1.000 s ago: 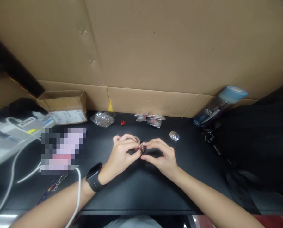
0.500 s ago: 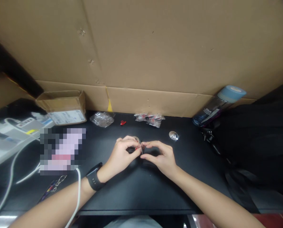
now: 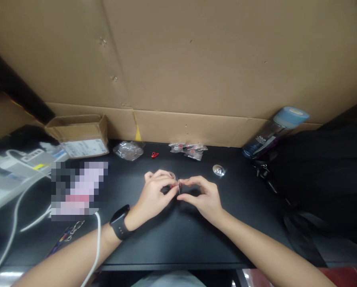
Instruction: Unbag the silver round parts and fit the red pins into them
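My left hand (image 3: 156, 193) and my right hand (image 3: 204, 197) meet over the middle of the black table (image 3: 172, 235). Between their fingertips they pinch a small thin metal disc (image 3: 178, 186), held on edge, with a red bit (image 3: 173, 186) at my left fingers. A second silver disc (image 3: 171, 174) lies on the table just behind my left hand. A black watch (image 3: 120, 227) sits on my left wrist.
A domed metal cap (image 3: 218, 170) lies right of the hands. Small plastic bags (image 3: 189, 149), a crumpled bag (image 3: 129, 150) and a red clip (image 3: 154, 154) lie along the cardboard wall (image 3: 196, 59). A water bottle (image 3: 274, 133), a black bag (image 3: 324, 179), a small carton (image 3: 81, 135) and white cables (image 3: 16, 207) flank the table.
The disc between my fingers has turned from nearly flat-on to edge-on. Both hands stay in about the same spot.
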`<action>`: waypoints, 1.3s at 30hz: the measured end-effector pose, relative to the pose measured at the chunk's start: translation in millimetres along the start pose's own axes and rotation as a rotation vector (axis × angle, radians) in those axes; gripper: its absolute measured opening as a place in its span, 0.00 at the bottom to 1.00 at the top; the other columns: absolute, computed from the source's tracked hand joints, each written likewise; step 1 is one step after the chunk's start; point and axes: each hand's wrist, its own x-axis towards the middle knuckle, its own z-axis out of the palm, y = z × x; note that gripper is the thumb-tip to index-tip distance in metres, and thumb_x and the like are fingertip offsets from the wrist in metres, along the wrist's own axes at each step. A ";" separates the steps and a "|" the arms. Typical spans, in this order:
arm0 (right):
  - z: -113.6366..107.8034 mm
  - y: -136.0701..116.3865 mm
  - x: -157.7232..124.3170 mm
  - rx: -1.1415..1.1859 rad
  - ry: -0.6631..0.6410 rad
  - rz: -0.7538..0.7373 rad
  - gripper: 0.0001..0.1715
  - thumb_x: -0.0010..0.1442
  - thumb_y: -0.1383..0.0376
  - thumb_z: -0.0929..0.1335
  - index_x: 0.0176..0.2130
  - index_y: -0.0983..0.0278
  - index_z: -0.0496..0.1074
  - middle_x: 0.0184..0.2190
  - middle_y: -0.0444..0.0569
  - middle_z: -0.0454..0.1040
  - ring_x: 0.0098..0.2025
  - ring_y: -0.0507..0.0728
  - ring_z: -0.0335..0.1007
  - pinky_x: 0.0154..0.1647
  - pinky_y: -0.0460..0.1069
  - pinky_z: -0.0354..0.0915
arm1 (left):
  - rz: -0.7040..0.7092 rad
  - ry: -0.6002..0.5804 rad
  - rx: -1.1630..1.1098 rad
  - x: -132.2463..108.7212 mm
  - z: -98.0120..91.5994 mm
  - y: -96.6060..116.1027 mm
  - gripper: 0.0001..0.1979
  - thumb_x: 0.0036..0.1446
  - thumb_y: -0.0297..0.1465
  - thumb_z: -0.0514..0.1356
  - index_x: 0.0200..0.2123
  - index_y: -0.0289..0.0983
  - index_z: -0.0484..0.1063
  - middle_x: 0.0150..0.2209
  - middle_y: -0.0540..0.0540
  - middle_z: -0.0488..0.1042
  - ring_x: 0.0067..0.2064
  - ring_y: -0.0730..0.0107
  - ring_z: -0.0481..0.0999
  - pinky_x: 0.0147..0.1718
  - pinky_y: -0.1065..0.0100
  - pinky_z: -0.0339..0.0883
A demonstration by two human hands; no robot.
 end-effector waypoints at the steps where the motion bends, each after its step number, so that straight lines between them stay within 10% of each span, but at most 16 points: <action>1: -0.2 0.2 0.2 -0.007 -0.010 -0.012 0.22 0.48 0.62 0.83 0.41 0.59 0.77 0.41 0.48 0.85 0.44 0.61 0.83 0.49 0.54 0.77 | -0.054 -0.025 -0.088 0.8 1.3 -1.8 0.05 0.62 0.30 0.65 0.34 0.42 0.82 0.41 0.48 0.83 0.49 0.60 0.78 0.49 0.57 0.58; 9: -2.6 -0.2 2.9 -0.052 -0.096 -0.126 0.21 0.51 0.63 0.82 0.44 0.58 0.77 0.45 0.48 0.84 0.46 0.60 0.83 0.51 0.53 0.77 | -0.398 -0.283 -0.670 6.2 1.9 -11.4 0.10 0.58 0.37 0.68 0.30 0.37 0.82 0.33 0.46 0.82 0.38 0.61 0.79 0.43 0.62 0.67; 22: -1.6 -4.0 0.2 -0.039 0.006 -0.015 0.24 0.47 0.61 0.84 0.41 0.59 0.76 0.36 0.47 0.83 0.38 0.59 0.83 0.43 0.52 0.78 | 0.430 0.133 0.286 -6.5 -2.1 3.5 0.06 0.65 0.25 0.64 0.38 0.41 0.79 0.35 0.51 0.84 0.48 0.61 0.79 0.43 0.54 0.49; 31: -3.1 -0.6 0.2 0.003 -0.063 -0.040 0.26 0.49 0.60 0.83 0.44 0.58 0.75 0.45 0.50 0.83 0.46 0.61 0.82 0.49 0.55 0.77 | 0.042 0.036 0.042 -2.5 1.6 2.4 0.05 0.63 0.28 0.66 0.35 0.44 0.81 0.40 0.53 0.84 0.48 0.63 0.79 0.45 0.57 0.53; 39: -0.3 -10.6 3.0 0.230 -0.023 0.059 0.13 0.66 0.66 0.72 0.48 0.58 0.67 0.42 0.49 0.80 0.44 0.57 0.82 0.48 0.54 0.78 | 0.064 0.066 0.086 -2.6 -2.5 3.5 0.05 0.64 0.31 0.65 0.35 0.43 0.81 0.40 0.50 0.84 0.47 0.61 0.79 0.45 0.56 0.52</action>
